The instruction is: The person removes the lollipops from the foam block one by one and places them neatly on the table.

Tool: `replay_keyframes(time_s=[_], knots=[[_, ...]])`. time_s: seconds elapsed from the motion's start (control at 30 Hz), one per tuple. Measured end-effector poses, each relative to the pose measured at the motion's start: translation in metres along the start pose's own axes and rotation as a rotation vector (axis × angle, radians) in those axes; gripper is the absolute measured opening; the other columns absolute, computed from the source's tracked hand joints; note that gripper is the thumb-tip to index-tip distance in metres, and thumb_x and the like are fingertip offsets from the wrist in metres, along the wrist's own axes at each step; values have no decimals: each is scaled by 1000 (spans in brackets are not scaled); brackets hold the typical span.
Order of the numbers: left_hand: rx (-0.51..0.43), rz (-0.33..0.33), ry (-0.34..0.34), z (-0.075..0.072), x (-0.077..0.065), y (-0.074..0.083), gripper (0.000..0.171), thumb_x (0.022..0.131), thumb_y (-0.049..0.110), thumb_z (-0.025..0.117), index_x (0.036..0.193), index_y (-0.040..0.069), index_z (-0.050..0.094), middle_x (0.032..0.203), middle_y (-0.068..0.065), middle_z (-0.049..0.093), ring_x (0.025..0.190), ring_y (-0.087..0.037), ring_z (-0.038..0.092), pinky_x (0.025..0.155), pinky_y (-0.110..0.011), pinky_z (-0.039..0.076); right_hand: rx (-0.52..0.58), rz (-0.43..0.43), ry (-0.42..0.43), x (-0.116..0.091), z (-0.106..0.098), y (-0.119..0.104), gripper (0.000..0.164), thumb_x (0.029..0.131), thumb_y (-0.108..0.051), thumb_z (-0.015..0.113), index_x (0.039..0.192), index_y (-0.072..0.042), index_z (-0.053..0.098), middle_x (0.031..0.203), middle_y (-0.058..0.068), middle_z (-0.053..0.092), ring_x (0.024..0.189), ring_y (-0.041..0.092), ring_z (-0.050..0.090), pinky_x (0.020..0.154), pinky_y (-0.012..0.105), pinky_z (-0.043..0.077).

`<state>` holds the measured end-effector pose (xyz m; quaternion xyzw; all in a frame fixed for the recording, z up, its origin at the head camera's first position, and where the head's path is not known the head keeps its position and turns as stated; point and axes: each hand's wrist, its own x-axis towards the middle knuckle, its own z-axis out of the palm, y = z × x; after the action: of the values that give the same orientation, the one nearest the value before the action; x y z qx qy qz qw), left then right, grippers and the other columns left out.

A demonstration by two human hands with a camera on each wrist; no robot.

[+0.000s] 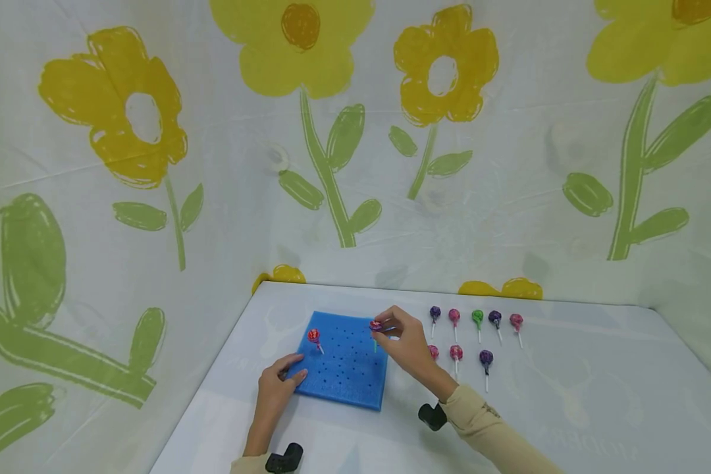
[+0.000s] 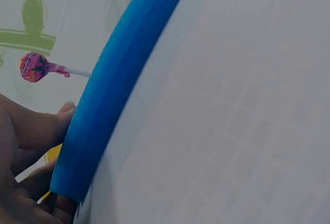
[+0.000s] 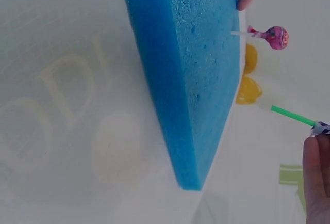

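A blue foam board [image 1: 346,362] with rows of small holes lies on the table. My left hand [image 1: 275,390] holds its left edge, thumb on the upper face and fingers at the side. One lollipop [image 1: 314,336] in a red and pink wrapper stands tilted in the board, its white stick in a hole near the left. Over the board's right side, my right hand [image 1: 407,345] pinches another lollipop [image 1: 376,326] by its wrapped head between thumb and fingers. Its green stick [image 3: 293,115] points down toward the board, and in the right wrist view its tip is apart from the foam.
To the right of the board, several wrapped lollipops lie in two rows: a back row with a green one [image 1: 477,316] and a front row with a dark purple one [image 1: 486,358]. The white table [image 1: 545,408] meets a flower-printed cloth [image 1: 480,224] behind.
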<state>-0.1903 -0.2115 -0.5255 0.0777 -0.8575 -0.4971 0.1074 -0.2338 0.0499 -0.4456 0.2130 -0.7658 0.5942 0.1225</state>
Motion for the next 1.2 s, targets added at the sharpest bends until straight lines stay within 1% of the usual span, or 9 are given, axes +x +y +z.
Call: replay_keyframes(time_s=[0.07,0.13,0.23,0.37,0.6,0.77,0.93,1.0,1.2], knots=[[1,1,-1,1,0,1,32,83,8,72,114,3,68,124,-18,60,119,-36,52,97,-50,43,-3,20,-5,-1,-4,7,19,82,4,69,97,-4,61,93,6,66,85,20,66,77,29,55],[2,1,-3,2,0,1,32,83,8,72,114,3,68,124,-18,60,119,-36,52,96,-50,43,4,12,-9,-2,-9,8,20,81,6,69,98,0,61,94,11,66,86,25,66,78,34,56],[-1,2,-5,3,0,2,32,83,9,72,114,3,68,124,-18,60,118,-36,52,96,-50,43,10,12,-20,-6,-18,-5,19,82,9,66,100,5,59,96,18,65,88,32,65,80,38,55],[-9,2,-11,5,0,2,32,83,10,72,114,3,68,125,-18,60,120,-36,51,97,-50,42,-2,39,-12,-11,-30,-22,18,83,7,66,100,6,59,97,18,64,90,32,64,81,33,55],[-12,-12,-21,5,2,0,33,84,8,70,116,4,67,126,-17,59,123,-34,49,99,-48,41,-42,91,45,-18,-40,-26,19,82,7,67,100,5,60,96,17,64,90,31,64,81,31,54],[-14,-13,-19,2,3,-1,33,84,7,70,117,4,67,127,-17,58,123,-34,49,100,-49,41,-5,110,58,-22,-51,-28,20,82,8,67,101,6,59,98,19,63,92,33,64,81,27,54],[-5,-19,-25,1,3,-1,33,84,8,70,117,4,67,127,-17,58,122,-34,49,99,-49,41,52,115,76,-27,-62,-27,21,82,10,66,102,9,58,100,23,60,95,38,63,79,22,53],[-6,-16,-26,1,3,-1,33,84,8,70,117,4,67,127,-17,58,121,-34,50,99,-49,41,50,103,85,-29,-66,-25,22,82,10,65,102,9,57,100,23,59,95,39,63,79,22,53],[-10,-18,-29,1,2,-3,34,84,8,70,117,4,67,127,-18,58,122,-35,49,99,-49,41,44,75,112,-33,-80,-1,23,81,5,69,102,4,60,99,18,61,92,33,64,79,22,53]])
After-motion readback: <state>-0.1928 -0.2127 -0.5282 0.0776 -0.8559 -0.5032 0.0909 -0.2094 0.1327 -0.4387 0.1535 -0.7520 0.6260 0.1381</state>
